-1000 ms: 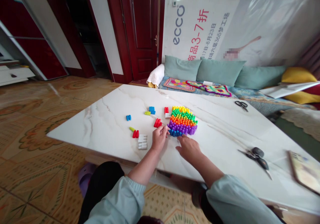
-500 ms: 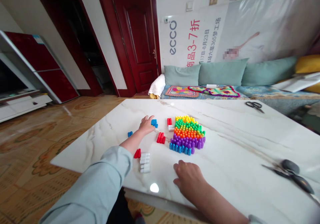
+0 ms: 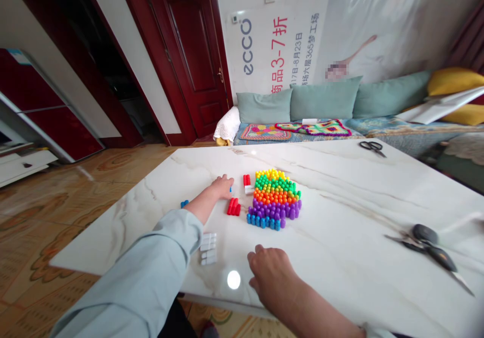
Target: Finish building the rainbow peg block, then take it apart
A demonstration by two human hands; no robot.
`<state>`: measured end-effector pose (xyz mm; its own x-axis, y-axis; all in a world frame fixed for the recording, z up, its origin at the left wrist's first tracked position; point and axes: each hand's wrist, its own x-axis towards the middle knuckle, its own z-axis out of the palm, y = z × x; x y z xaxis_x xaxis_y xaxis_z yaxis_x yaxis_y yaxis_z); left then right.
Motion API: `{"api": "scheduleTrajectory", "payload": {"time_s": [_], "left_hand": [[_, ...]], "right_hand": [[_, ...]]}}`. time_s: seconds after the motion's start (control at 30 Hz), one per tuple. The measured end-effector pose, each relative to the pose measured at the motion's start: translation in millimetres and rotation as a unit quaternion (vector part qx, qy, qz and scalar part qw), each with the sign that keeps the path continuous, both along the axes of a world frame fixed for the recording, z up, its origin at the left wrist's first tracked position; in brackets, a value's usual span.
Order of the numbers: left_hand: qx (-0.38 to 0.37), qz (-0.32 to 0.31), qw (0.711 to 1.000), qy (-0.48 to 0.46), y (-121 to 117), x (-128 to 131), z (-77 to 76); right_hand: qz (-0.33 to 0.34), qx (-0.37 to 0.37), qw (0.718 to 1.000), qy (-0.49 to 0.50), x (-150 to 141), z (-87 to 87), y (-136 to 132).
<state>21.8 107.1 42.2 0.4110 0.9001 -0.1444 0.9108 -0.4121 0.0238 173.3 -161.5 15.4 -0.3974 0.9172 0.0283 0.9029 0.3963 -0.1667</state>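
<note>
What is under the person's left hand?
A bit of a blue piece shows at the edge of the left hand. The hand covers the rest, so how many pieces lie there and whether any is gripped cannot be seen.

A home living room, shown by the cushioned sofa (image 3: pixel 393 126), teal pillows (image 3: pixel 325 99), crocheted mats (image 3: pixel 264 132) and panelled door (image 3: pixel 189 41).

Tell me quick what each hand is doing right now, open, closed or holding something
Left hand: at a mostly hidden blue piece; can't tell if it's gripped.
Right hand: loosely open, nothing visible in it.
</note>
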Motion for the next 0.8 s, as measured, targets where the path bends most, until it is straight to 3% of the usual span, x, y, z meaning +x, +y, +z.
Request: {"api": "scheduleTrajectory", "payload": {"time_s": [0.17, 0.23, 0.33, 0.47, 0.6, 0.63, 0.7, 0.73, 0.8], "left_hand": [[0.022, 0.01, 0.999, -0.03, -16, 0, -1.3], [0.046, 0.019, 0.997, -0.065, -23, -3, -1.2], [0.089, 0.037, 0.985, -0.143, -31, -10, 5.1], [0.147, 0.065, 0.946, -0.283, -50, -13, 17.3], [0.143, 0.092, 0.895, -0.412, -97, 0, 8.6], [0.122, 0.096, 0.875, -0.458, -113, 5, 2.5], [-0.022, 0.12, 0.723, -0.68, -144, 18, -11.0], [-0.071, 0.132, 0.66, -0.736, -158, 24, -17.4], [-0.128, 0.161, 0.577, -0.79, -181, 36, -27.4]], "right_hand": [[0.009, 0.012, 1.0, 0.005, 1, 1.4, 4], [0.005, -0.002, 1.0, -0.007, 0, 11.6, 5], [-0.02, -0.081, 0.996, -0.032, -1, 38.9, 8], [-0.087, -0.125, 0.988, -0.012, 5, 67.5, 18], [-0.169, -0.08, 0.978, 0.089, 14, 64.8, 33], [-0.186, -0.067, 0.973, 0.123, 16, 61.7, 36], [-0.207, -0.049, 0.958, 0.19, 18, 55.9, 43], [-0.212, -0.044, 0.95, 0.224, 18, 53.9, 45], [-0.211, -0.043, 0.935, 0.281, 18, 52.1, 48]]}}
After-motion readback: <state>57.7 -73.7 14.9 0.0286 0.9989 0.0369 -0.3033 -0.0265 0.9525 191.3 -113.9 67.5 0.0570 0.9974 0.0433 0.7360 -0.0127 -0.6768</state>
